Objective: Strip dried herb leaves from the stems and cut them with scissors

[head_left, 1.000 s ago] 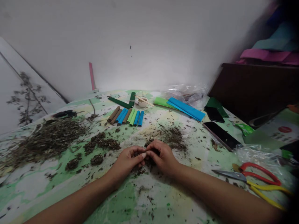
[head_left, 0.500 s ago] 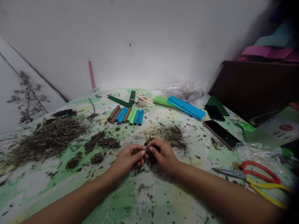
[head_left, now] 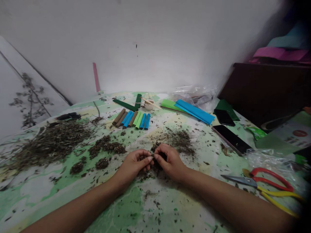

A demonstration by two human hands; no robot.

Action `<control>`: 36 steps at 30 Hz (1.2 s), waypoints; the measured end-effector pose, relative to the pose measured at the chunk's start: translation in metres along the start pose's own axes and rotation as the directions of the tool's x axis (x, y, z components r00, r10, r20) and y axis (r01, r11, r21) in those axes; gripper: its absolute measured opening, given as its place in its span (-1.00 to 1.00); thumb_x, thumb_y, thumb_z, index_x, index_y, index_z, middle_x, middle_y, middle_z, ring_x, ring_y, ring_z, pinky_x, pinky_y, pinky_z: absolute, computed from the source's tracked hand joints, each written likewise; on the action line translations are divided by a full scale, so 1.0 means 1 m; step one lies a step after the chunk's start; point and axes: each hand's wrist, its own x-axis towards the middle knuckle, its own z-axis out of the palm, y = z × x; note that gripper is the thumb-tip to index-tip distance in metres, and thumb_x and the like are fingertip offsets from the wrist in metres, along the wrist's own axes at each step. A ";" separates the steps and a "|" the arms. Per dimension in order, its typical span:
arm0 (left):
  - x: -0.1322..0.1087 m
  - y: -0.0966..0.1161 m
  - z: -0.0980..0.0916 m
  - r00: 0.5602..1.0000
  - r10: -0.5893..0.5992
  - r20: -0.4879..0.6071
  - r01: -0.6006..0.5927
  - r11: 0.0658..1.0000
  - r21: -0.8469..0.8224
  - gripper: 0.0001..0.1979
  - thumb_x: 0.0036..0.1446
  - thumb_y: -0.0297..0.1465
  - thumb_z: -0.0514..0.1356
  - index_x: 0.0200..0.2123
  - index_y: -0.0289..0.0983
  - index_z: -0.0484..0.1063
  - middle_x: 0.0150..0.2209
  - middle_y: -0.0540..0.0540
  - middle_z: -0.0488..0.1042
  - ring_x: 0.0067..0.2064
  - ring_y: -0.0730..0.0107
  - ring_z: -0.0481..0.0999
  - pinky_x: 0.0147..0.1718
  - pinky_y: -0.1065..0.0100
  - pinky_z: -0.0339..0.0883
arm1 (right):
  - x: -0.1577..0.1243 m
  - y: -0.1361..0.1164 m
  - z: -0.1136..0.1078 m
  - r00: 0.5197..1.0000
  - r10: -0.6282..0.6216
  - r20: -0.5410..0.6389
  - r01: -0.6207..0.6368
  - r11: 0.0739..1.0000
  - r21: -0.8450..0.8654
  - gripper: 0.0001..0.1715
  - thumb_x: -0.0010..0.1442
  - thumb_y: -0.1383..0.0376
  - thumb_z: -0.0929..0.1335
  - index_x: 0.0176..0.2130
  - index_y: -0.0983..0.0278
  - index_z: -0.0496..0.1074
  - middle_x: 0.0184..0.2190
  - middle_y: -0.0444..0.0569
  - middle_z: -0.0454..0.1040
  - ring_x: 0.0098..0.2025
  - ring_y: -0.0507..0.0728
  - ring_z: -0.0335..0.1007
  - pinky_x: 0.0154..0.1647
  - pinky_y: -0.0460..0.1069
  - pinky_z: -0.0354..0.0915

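Your left hand [head_left: 136, 162] and your right hand [head_left: 170, 162] are close together over the table [head_left: 126, 208], with the fingers bent and each thumb near its forefinger. Their fingertips are just beside each other, but whether some small bit is pinched there, I cannot tell. The dark crumbled plant matter [head_left: 155, 146] lies under and just behind your right hand, partly covered by it; it is a loose heap, so no clear long axis or pointing end can be seen. Beyond your hands, the row of coloured rolls [head_left: 132, 119] lies side by side; their long axes run away from you, the far ends inclining a little to the right. The scissors [head_left: 254, 183] rest near your right forearm, their blades pointing left and slightly away, the handles toward the right.
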 end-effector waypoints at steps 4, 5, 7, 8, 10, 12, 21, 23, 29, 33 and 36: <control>0.001 -0.001 -0.001 1.000 0.010 -0.004 -0.010 1.000 -0.010 -0.73 -0.14 -0.27 0.31 -0.42 -0.32 0.38 -0.55 0.02 0.42 -0.58 0.57 0.29 -0.59 0.49 0.11 | 0.000 0.000 -0.001 0.999 0.031 -0.028 -0.031 1.000 0.000 -0.85 0.13 0.36 0.26 -0.48 0.27 0.29 -0.52 -0.13 0.31 -0.43 0.04 0.21 -0.39 -0.07 0.13; 0.001 -0.002 -0.001 1.000 0.013 -0.003 -0.013 1.000 -0.007 -0.73 -0.14 -0.27 0.31 -0.42 -0.32 0.38 -0.56 0.02 0.42 -0.58 0.57 0.29 -0.59 0.49 0.11 | 0.000 0.001 0.000 0.999 0.034 -0.029 -0.033 0.999 0.009 -0.86 0.13 0.35 0.27 -0.48 0.27 0.30 -0.52 -0.13 0.32 -0.43 0.04 0.22 -0.39 -0.07 0.13; 0.001 -0.002 -0.001 1.000 0.015 0.000 -0.015 1.000 0.004 -0.74 -0.13 -0.27 0.31 -0.43 -0.32 0.38 -0.57 0.04 0.40 -0.59 0.57 0.28 -0.59 0.49 0.11 | -0.001 0.002 0.000 1.000 0.025 -0.019 -0.024 0.999 0.022 -0.87 0.13 0.32 0.28 -0.46 0.27 0.32 -0.51 -0.13 0.34 -0.41 0.04 0.24 -0.38 -0.07 0.15; 0.001 -0.003 -0.001 1.000 0.014 0.003 -0.014 1.000 0.011 -0.74 -0.13 -0.27 0.31 -0.44 -0.32 0.38 -0.59 0.04 0.38 -0.59 0.57 0.28 -0.60 0.50 0.10 | -0.001 0.002 0.000 1.000 0.018 -0.010 -0.017 1.000 0.024 -0.88 0.13 0.32 0.29 -0.45 0.27 0.33 -0.50 -0.12 0.35 -0.41 0.04 0.25 -0.37 -0.06 0.15; 0.002 -0.004 -0.002 1.000 0.010 0.009 -0.010 1.000 0.022 -0.74 -0.13 -0.27 0.31 -0.44 -0.32 0.39 -0.61 0.05 0.37 -0.60 0.57 0.27 -0.60 0.50 0.09 | -0.002 0.002 0.000 1.000 0.005 0.010 -0.005 1.000 0.020 -0.89 0.13 0.33 0.29 -0.44 0.27 0.33 -0.49 -0.11 0.36 -0.40 0.05 0.26 -0.36 -0.06 0.16; 0.002 -0.005 -0.002 1.000 0.008 0.017 -0.008 1.000 0.023 -0.74 -0.12 -0.27 0.31 -0.42 -0.32 0.39 -0.59 0.05 0.38 -0.59 0.57 0.28 -0.60 0.50 0.11 | -0.002 0.003 0.000 1.000 -0.014 0.022 0.013 1.000 0.024 -0.89 0.13 0.35 0.28 -0.44 0.27 0.34 -0.48 -0.10 0.36 -0.38 0.05 0.26 -0.35 -0.06 0.17; 0.000 -0.002 -0.002 0.999 0.027 0.028 -0.027 0.999 0.020 -0.75 -0.12 -0.28 0.30 -0.44 -0.32 0.39 -0.55 0.02 0.41 -0.57 0.56 0.30 -0.59 0.49 0.14 | -0.002 0.002 -0.002 0.999 -0.042 0.020 0.041 0.998 0.040 -0.84 0.17 0.33 0.25 -0.44 0.27 0.32 -0.47 -0.10 0.35 -0.38 0.06 0.26 -0.34 -0.06 0.17; 0.000 -0.002 -0.001 0.999 0.030 0.028 -0.031 0.999 0.024 -0.75 -0.12 -0.27 0.30 -0.46 -0.32 0.38 -0.55 0.01 0.41 -0.57 0.57 0.30 -0.59 0.49 0.13 | -0.002 0.002 -0.002 1.000 -0.020 -0.001 0.020 0.999 0.045 -0.84 0.17 0.31 0.25 -0.45 0.27 0.32 -0.49 -0.11 0.34 -0.39 0.05 0.25 -0.36 -0.06 0.16; 0.003 -0.004 -0.002 1.000 0.029 0.005 -0.029 1.000 0.010 -0.74 -0.12 -0.25 0.30 -0.44 -0.32 0.39 -0.55 0.02 0.42 -0.58 0.57 0.30 -0.60 0.50 0.14 | -0.001 0.003 -0.002 1.000 -0.012 0.000 0.012 0.999 0.035 -0.85 0.17 0.35 0.24 -0.42 0.27 0.34 -0.48 -0.09 0.35 -0.38 0.06 0.26 -0.34 -0.05 0.17; 0.003 -0.004 -0.002 0.999 0.029 0.017 -0.030 0.999 0.015 -0.73 -0.13 -0.24 0.31 -0.45 -0.33 0.39 -0.56 0.02 0.42 -0.59 0.58 0.30 -0.61 0.50 0.13 | -0.003 0.002 -0.001 0.996 -0.080 0.032 0.081 0.997 -0.015 -0.86 0.15 0.42 0.23 -0.40 0.27 0.33 -0.45 -0.07 0.36 -0.36 0.07 0.26 -0.33 -0.05 0.18; 0.002 -0.003 -0.002 1.000 0.016 0.012 -0.016 1.000 0.013 -0.73 -0.13 -0.25 0.31 -0.44 -0.33 0.40 -0.55 0.00 0.43 -0.58 0.58 0.30 -0.61 0.50 0.13 | -0.003 0.001 -0.001 0.996 -0.082 0.037 0.083 0.995 -0.049 -0.86 0.15 0.45 0.23 -0.39 0.27 0.33 -0.45 -0.07 0.36 -0.35 0.07 0.26 -0.33 -0.05 0.18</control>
